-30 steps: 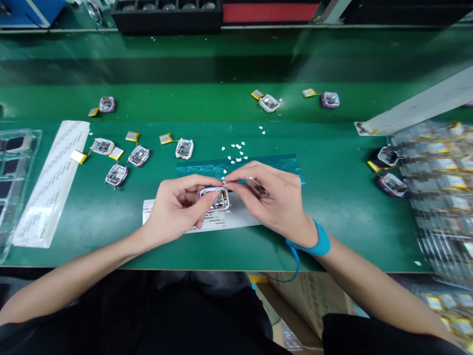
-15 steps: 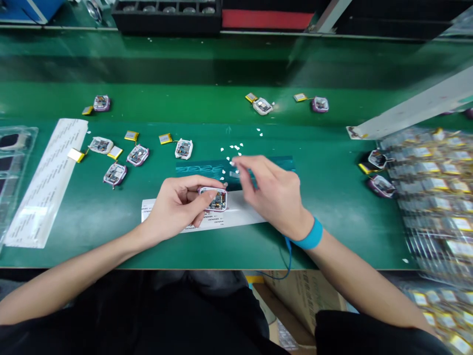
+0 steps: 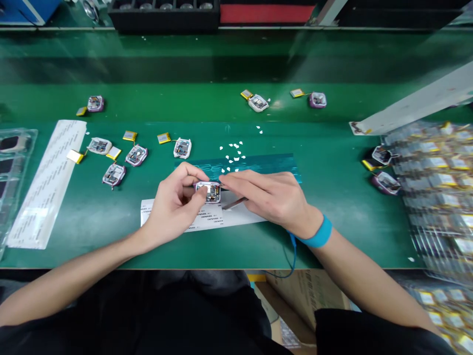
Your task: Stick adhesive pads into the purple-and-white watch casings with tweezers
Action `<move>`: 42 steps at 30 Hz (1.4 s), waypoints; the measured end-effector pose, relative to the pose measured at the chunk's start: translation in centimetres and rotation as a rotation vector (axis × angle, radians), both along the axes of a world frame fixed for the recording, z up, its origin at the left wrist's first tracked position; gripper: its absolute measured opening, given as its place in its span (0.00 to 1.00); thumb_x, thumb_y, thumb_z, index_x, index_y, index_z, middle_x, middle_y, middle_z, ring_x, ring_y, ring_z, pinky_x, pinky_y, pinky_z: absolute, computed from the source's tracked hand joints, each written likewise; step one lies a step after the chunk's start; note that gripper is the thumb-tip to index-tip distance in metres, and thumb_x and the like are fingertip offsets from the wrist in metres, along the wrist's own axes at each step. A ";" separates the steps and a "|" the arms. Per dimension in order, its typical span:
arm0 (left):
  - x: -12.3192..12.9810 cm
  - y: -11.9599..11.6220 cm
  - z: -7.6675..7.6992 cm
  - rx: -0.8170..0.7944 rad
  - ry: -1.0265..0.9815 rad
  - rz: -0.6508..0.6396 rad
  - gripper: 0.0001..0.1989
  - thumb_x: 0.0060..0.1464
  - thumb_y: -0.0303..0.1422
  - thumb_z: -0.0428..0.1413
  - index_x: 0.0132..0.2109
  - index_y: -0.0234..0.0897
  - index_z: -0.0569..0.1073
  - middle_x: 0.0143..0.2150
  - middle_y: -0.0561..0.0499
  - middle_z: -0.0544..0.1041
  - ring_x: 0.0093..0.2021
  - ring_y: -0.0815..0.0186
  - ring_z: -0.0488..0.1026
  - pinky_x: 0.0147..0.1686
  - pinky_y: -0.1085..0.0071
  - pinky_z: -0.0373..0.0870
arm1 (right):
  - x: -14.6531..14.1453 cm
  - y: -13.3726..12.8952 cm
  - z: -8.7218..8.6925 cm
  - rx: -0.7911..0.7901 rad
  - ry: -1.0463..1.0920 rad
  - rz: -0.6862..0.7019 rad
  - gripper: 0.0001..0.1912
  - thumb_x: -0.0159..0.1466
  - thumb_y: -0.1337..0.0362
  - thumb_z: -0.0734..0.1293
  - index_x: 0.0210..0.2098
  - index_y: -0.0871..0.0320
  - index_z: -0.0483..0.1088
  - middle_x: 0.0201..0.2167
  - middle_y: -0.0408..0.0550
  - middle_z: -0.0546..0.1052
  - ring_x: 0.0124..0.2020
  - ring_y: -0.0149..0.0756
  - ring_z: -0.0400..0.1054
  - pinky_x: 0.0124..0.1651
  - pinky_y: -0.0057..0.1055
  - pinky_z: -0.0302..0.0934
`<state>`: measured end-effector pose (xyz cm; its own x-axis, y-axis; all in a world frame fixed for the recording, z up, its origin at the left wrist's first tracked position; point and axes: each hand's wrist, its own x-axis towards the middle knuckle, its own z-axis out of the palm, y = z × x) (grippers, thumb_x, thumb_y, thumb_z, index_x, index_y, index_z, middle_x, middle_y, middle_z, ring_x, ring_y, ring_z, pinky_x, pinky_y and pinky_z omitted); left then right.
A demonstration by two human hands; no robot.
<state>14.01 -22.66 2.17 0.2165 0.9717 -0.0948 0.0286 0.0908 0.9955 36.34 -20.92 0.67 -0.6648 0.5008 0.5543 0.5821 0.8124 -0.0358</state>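
Lying at left, a printed white strip (image 3: 48, 182), then several opened units (image 3: 136, 155) with yellow-edged batteries (image 3: 130, 135). Our left hand (image 3: 173, 199) pinches the held unit (image 3: 213, 191), open side up, over a printed sheet (image 3: 207, 220). White bits (image 3: 237, 159) lie just beyond. Our right hand (image 3: 275, 199) grasps a slim metal tool (image 3: 235, 203), forefinger near the held unit's upper right corner. Farther right we note clear trays (image 3: 443, 187), blurred.

Stacked trays (image 3: 431, 246) lie right of the right hand (image 3: 273, 197).

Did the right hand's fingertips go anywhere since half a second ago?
Yes. Against the blue film, the fingertips of the right hand have moved left and down the picture, to beside the open circuit-board casing.
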 end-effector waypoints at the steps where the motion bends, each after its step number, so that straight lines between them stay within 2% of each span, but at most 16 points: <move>1: 0.0 -0.1 0.0 0.024 0.016 0.001 0.08 0.55 0.30 0.63 0.37 0.41 0.70 0.25 0.57 0.72 0.16 0.75 0.62 0.14 0.75 0.55 | 0.0 -0.1 0.0 -0.001 -0.013 0.009 0.20 0.71 0.76 0.58 0.55 0.57 0.74 0.46 0.44 0.84 0.37 0.30 0.80 0.30 0.23 0.69; 5: 0.0 -0.6 -0.4 0.111 0.108 0.003 0.07 0.57 0.29 0.62 0.38 0.41 0.70 0.23 0.58 0.69 0.18 0.73 0.63 0.17 0.75 0.56 | -0.9 -0.7 0.1 0.031 -0.069 0.017 0.20 0.70 0.78 0.58 0.54 0.62 0.74 0.45 0.48 0.84 0.34 0.30 0.79 0.27 0.24 0.66; 8: 0.0 -1.0 -0.9 0.196 0.193 0.011 0.07 0.58 0.27 0.61 0.40 0.41 0.70 0.23 0.59 0.70 0.19 0.74 0.63 0.18 0.76 0.56 | -1.8 -1.4 0.2 0.089 -0.109 -0.034 0.18 0.70 0.77 0.57 0.51 0.65 0.75 0.42 0.50 0.85 0.31 0.30 0.77 0.25 0.26 0.64; 12: 0.0 -1.2 -1.1 0.309 0.210 0.003 0.09 0.58 0.24 0.60 0.39 0.40 0.67 0.22 0.60 0.69 0.18 0.75 0.63 0.17 0.79 0.57 | -2.3 -2.0 0.3 0.128 -0.124 -0.059 0.16 0.72 0.74 0.57 0.50 0.68 0.75 0.40 0.52 0.85 0.30 0.32 0.78 0.28 0.29 0.68; 16: 0.0 -1.0 -0.7 0.380 0.223 0.002 0.08 0.58 0.23 0.59 0.38 0.39 0.67 0.22 0.60 0.70 0.18 0.76 0.62 0.17 0.81 0.56 | -2.0 -2.1 0.7 0.109 -0.052 -0.035 0.13 0.71 0.73 0.63 0.51 0.67 0.75 0.45 0.53 0.85 0.32 0.33 0.80 0.31 0.28 0.71; 20: -0.2 -0.8 -0.4 0.414 0.262 -0.008 0.04 0.61 0.24 0.57 0.40 0.37 0.70 0.21 0.60 0.68 0.17 0.76 0.60 0.16 0.80 0.55 | -1.5 -1.9 1.1 0.061 -0.033 -0.002 0.12 0.71 0.73 0.64 0.52 0.65 0.75 0.47 0.52 0.84 0.37 0.34 0.81 0.32 0.27 0.73; 28: -0.3 -0.7 -1.0 0.423 0.310 0.003 0.02 0.62 0.25 0.57 0.40 0.36 0.71 0.22 0.60 0.68 0.18 0.77 0.61 0.17 0.79 0.55 | -1.7 -1.9 1.1 0.017 -0.018 0.018 0.18 0.74 0.75 0.54 0.50 0.69 0.75 0.47 0.57 0.84 0.42 0.38 0.82 0.38 0.29 0.76; 32: -0.2 -0.9 -1.2 0.420 0.277 -0.006 0.05 0.60 0.24 0.58 0.41 0.38 0.71 0.22 0.60 0.68 0.17 0.76 0.62 0.17 0.79 0.55 | -1.8 -2.0 0.6 0.015 0.022 0.003 0.14 0.71 0.75 0.60 0.51 0.67 0.75 0.50 0.57 0.83 0.41 0.38 0.82 0.39 0.28 0.77; 35: -0.1 -1.1 -1.5 0.431 0.236 0.019 0.06 0.59 0.24 0.60 0.39 0.39 0.70 0.23 0.60 0.69 0.19 0.75 0.64 0.19 0.78 0.58 | -1.8 -2.0 0.1 -0.003 0.081 0.015 0.15 0.68 0.77 0.63 0.53 0.68 0.73 0.52 0.60 0.81 0.43 0.39 0.82 0.39 0.29 0.77; 38: 0.0 -1.1 -1.8 0.424 0.212 0.067 0.08 0.57 0.24 0.61 0.38 0.39 0.70 0.25 0.59 0.71 0.21 0.75 0.66 0.20 0.77 0.59 | -2.0 -2.0 -0.3 -0.061 0.130 0.031 0.18 0.66 0.78 0.63 0.54 0.68 0.72 0.54 0.61 0.80 0.45 0.40 0.82 0.37 0.29 0.77; 42: 0.0 -1.0 -1.6 0.398 0.171 0.101 0.09 0.55 0.23 0.61 0.35 0.39 0.68 0.28 0.57 0.71 0.24 0.73 0.69 0.22 0.77 0.61 | -2.3 -2.0 -0.2 -0.228 0.270 0.018 0.19 0.68 0.78 0.61 0.55 0.63 0.74 0.53 0.53 0.82 0.43 0.34 0.82 0.34 0.24 0.74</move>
